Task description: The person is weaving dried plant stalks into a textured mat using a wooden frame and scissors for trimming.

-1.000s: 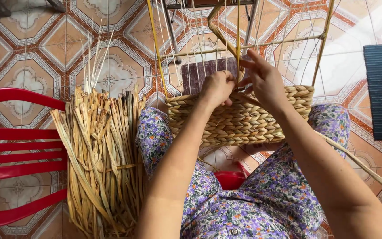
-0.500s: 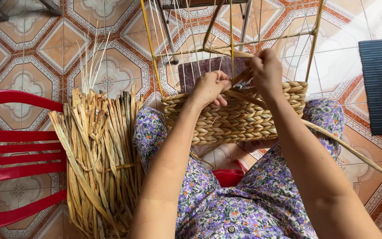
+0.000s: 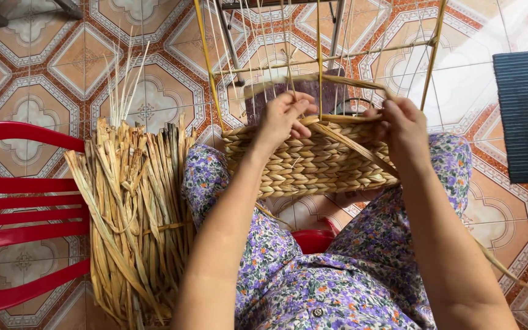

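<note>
Your hands have spread apart since a second ago: right hand [image 3: 406, 125] grip pinches the straw strand [image 3: 349, 145] taut across the woven basket [image 3: 313, 162], left hand [image 3: 285, 116] grip curled on the rim, so the weave advances.

The person wears a garment of purple floral cloth [image 3: 313, 287], printed with small violet, white and orange blossoms and green leaves, covering torso and both knees. A small dark button sits at its middle. Both forearms are bare, with 2 unadorned hands: left hand [image 3: 285, 119], right hand [image 3: 401, 125].
</note>
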